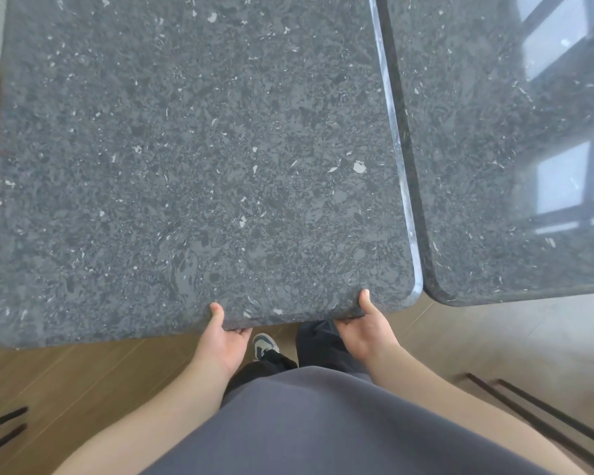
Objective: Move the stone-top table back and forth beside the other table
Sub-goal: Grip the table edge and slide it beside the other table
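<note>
Hands clamped on near edge of stone-top table (192, 159). Left hand (220, 341) with thumb hooked over the top surface, fingers curled beneath the rim; right hand (366, 329) gripping likewise, thumb on top close to the rounded corner, fingers out of sight under the slab. Table stretching away ahead of both hands, its long side running just right of the right hand and lying close alongside the other table (515, 138), a thin dark seam between the two; touching or barely apart, impossible to tell. Sneaker (264, 344) and dark trouser legs directly below the gripped edge, between the hands. Thin dark bars (535, 413) on the floor behind and right of the right hand, purpose unclear.

Likely risks from here: edges scraping or chipping if the slab drifts rightward during a push or pull, given so slim a gap. Right thumb, nearest that corner, exposed to pinching should the tops meet. Toes under the rim vulnerable on a hard pull. Both grips crowded toward one corner, likely to slew the table rather than slide it straight.
</note>
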Demonstrator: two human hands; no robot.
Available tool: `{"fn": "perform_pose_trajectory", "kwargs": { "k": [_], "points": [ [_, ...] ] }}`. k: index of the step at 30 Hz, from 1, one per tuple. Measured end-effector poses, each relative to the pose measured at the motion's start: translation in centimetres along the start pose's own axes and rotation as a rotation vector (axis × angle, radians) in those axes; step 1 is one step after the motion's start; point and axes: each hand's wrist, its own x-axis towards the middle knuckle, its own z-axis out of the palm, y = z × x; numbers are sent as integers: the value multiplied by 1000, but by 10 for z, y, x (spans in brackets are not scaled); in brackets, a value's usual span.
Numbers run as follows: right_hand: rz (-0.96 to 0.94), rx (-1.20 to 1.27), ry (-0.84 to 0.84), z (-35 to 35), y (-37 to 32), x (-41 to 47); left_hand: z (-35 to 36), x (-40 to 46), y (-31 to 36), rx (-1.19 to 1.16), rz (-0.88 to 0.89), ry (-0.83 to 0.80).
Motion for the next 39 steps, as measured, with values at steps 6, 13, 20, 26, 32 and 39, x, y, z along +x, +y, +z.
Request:
{"fn": "perform_pose_trajectory", "kwargs": {
  "k": [6, 13, 20, 26, 32, 39],
  "points": [
    [-43, 19, 12, -4, 6, 1, -5, -3, -1, 3, -1, -15],
    [-83, 2, -4, -5, 9, -5, -9, -4, -1, 33, -4, -87],
    [-52, -24, -30, -5, 7, -10, -10, -4, 0, 62, -8, -133],
    [-61, -57, -74, -8, 5, -13, -8, -3, -1, 41, 13, -150],
    [-55, -42, -80, -9, 1, -13, -5, 2, -3, 19, 27, -146],
    [-59, -55, -102, -12, 3, -9, -5, 0, -2, 42, 32, -121]
  ]
}}
